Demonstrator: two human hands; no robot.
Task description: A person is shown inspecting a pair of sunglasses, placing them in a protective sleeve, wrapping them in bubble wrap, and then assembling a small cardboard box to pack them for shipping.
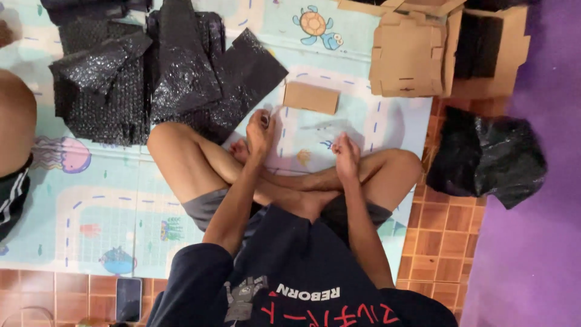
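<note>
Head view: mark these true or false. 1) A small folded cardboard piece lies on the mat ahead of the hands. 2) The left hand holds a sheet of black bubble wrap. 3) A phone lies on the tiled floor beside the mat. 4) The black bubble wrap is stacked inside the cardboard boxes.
1) True: the small cardboard piece lies on the play mat, just beyond both hands.
2) False: the left hand holds no wrap; it rests near the knee.
3) True: the phone lies on the tiles.
4) False: the black bubble wrap is piled on the mat, apart from the cardboard boxes.
</note>
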